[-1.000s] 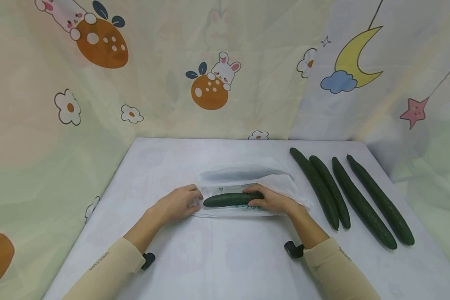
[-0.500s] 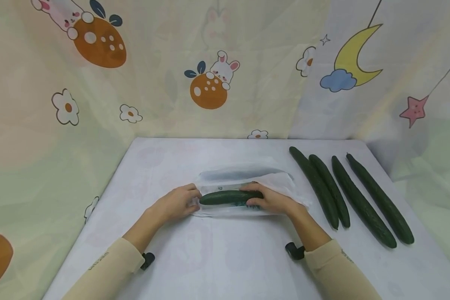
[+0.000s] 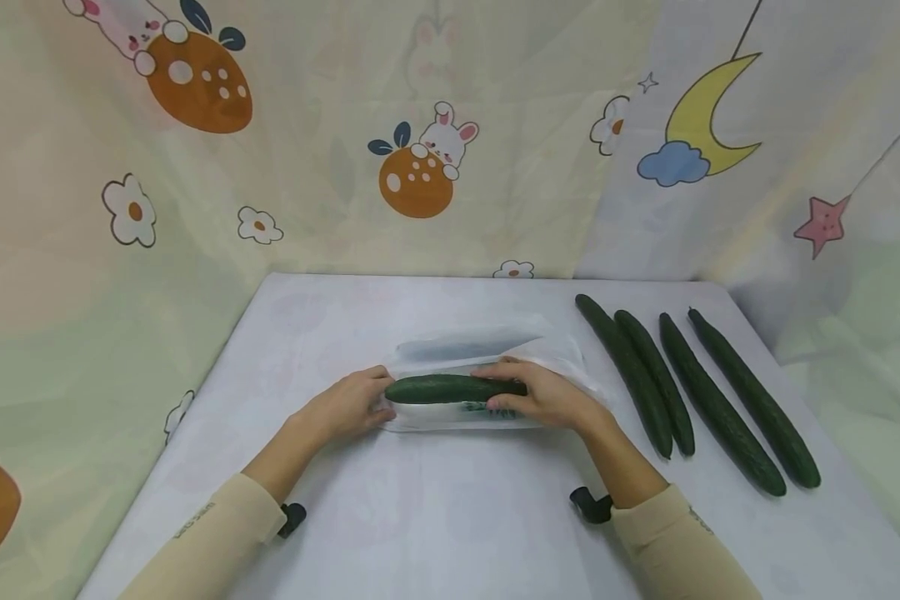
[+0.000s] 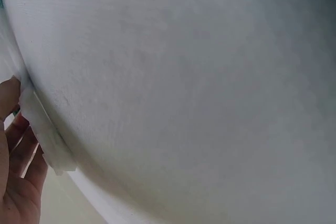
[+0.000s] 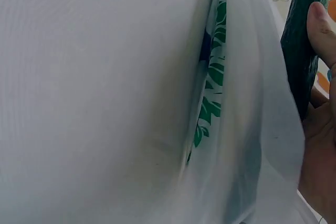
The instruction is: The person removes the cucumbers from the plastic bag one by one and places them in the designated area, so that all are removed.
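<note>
Cucumber (image 3: pixel 442 388): one, green, lying lengthwise between your hands above the white bag (image 3: pixel 423 418), its left tip at your left fingertips. Whether that tip has entered the bag or lies over the film cannot be told.

Right hand (image 3: pixel 547 396): grasping the cucumber's right end, thumb on the near side, fingers on the far.

Left hand (image 3: pixel 348 404): pinching the bag's edge between thumb and fingers, as the left wrist view shows.

Risks, as judged:
- Snag: the tip may catch a fold, the plastic looking thin and limp.
- Tear: likely if you force a caught tip.
- Slide: the bag may travel along with the cucumber should your left pinch loosen.
- Swing: you hold one end only, so the free end may drift off line.

Four more cucumbers (image 3: pixel 712 408): on the table (image 3: pixel 435 517), near your right forearm; a wide elbow could set one rolling.
</note>
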The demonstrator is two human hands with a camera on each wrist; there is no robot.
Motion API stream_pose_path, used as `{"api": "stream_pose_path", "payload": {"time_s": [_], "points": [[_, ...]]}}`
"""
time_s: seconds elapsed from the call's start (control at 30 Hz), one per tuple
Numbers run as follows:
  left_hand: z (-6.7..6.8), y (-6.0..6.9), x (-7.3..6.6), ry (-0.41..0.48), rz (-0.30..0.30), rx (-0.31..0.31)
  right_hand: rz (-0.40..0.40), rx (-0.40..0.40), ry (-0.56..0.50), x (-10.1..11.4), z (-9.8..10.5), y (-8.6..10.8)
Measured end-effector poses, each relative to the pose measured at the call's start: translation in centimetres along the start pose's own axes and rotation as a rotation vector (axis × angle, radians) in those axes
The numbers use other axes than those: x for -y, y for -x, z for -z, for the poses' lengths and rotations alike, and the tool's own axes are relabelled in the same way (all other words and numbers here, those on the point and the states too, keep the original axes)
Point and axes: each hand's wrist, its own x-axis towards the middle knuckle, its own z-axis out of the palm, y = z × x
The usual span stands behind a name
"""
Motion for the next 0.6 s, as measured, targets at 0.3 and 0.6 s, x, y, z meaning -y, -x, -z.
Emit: {"api": "stream_pose_path", "payload": {"time_s": [0.3,0.6], "points": [[0.0,0.0,0.0,0.015,0.032,-0.012,0.102,-0.056,-0.031,0.6,0.1,0.0],[0.1,0.1,-0.2,0.035,0.036,0.0,0.207,-0.098,-0.119,1.4,0.5,0.0]]}}
